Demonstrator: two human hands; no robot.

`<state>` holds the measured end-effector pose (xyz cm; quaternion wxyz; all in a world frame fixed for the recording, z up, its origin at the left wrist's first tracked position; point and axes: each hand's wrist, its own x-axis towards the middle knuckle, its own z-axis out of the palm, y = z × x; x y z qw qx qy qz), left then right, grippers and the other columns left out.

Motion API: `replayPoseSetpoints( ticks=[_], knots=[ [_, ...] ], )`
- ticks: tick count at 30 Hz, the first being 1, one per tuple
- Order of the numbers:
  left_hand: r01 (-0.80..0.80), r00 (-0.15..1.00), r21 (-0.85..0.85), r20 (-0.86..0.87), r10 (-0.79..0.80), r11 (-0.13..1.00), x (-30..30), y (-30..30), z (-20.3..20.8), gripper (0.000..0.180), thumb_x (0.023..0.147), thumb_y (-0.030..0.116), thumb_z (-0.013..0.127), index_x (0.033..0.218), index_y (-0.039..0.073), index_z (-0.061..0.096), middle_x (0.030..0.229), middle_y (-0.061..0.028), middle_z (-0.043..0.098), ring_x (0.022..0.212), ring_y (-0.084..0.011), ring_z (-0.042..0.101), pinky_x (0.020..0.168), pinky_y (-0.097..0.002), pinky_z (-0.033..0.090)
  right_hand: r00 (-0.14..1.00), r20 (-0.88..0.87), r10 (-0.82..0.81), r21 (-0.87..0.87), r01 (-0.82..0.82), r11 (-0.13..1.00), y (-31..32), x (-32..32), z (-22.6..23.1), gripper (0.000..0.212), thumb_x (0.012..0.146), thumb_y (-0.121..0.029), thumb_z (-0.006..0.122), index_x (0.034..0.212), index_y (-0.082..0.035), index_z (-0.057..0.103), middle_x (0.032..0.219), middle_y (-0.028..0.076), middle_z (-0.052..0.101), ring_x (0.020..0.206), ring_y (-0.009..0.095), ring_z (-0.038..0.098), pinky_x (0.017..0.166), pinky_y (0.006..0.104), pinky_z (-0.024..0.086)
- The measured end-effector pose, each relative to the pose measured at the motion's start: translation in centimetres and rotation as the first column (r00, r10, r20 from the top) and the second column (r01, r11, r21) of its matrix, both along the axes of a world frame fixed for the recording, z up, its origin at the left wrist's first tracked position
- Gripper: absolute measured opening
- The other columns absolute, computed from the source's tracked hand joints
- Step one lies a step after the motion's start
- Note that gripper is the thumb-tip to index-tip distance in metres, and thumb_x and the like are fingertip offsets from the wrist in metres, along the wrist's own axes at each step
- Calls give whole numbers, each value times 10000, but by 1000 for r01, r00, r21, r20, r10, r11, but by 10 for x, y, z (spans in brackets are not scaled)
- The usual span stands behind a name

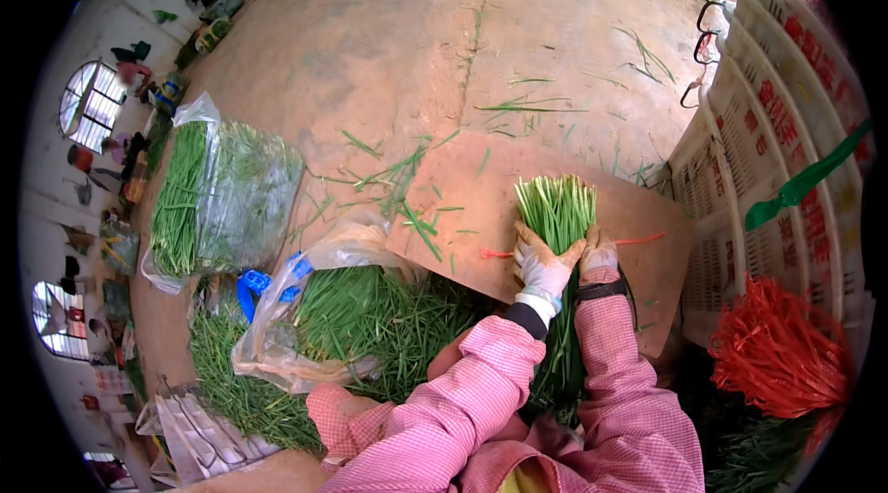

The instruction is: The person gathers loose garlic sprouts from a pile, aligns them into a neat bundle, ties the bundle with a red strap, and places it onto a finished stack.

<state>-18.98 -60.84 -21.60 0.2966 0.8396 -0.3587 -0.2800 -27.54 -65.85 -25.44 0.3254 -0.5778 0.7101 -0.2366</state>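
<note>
A bunch of garlic chives (561, 208) lies over a brown board (453, 180), its pale cut ends pointing away from me and its long leaves running back between my forearms. My left hand (540, 264), in a soiled white glove, wraps round the bunch from the left. On the other side my right hand (598, 255), also gloved, presses against it. A red tie (643, 239) lies crosswise under the bunch, with one end showing on each side. Loose green bits are scattered over the board's left part.
Left of the board, loose chives (370, 308) lie around an open plastic bag (264, 354). A filled clear bag (250, 188) stands farther left, near a blue strap (248, 289). White crates (731, 169) rise at the right, beside a hank of red ties (777, 354).
</note>
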Motion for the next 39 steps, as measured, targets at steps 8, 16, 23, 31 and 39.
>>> replayPoseSetpoints(
  ticks=[8, 16, 23, 31, 39],
  knots=[
    [-587, 630, -197, -720, 290, 785, 29, 18, -53, 770, 821, 472, 553, 1284, -70, 262, 1272, -201, 376, 1160, -259, 365, 972, -334, 295, 987, -157, 17, -178, -46, 983, -5, -29, 24, 446, 896, -444, 387, 1084, -83, 569, 980, 214, 585, 899, 375, 553, 793, 447, 427],
    [-877, 396, -171, -788, 472, 450, 16, 31, -68, 207, 827, 78, 535, 983, -53, 498, 877, -80, 548, 775, -164, 512, 709, -288, 443, 870, 333, -363, 201, 310, 929, -31, -151, -3, 161, 861, -141, 530, 781, -10, 579, 603, 41, 511, 474, 135, 455, 432, 280, 369],
    [-786, 423, -129, -826, 373, 605, 49, 34, -115, 69, 786, -20, 542, 764, 3, 603, 770, -54, 617, 669, -159, 574, 663, -291, 493, 948, 215, -234, 367, 143, 919, -66, -106, 14, 152, 827, -122, 584, 780, 18, 549, 611, 94, 560, 470, 154, 500, 433, 304, 395],
    [-653, 740, -408, -526, 420, 639, 42, 10, -83, 143, 796, -59, 528, 930, -11, 525, 835, -45, 568, 768, -116, 529, 722, -249, 449, 948, 223, -226, 330, 145, 933, -68, -104, 3, 133, 778, -43, 596, 870, 54, 596, 581, 93, 561, 448, 149, 511, 414, 288, 400],
    [-552, 827, -376, -359, 432, 745, 57, 3, -100, 104, 845, 48, 542, 900, -19, 600, 763, -6, 586, 647, -85, 507, 594, -227, 440, 877, 368, -309, 401, 150, 904, -71, -114, 15, 121, 833, -66, 574, 871, 46, 600, 626, 92, 586, 436, 137, 501, 390, 273, 386]
  ],
)
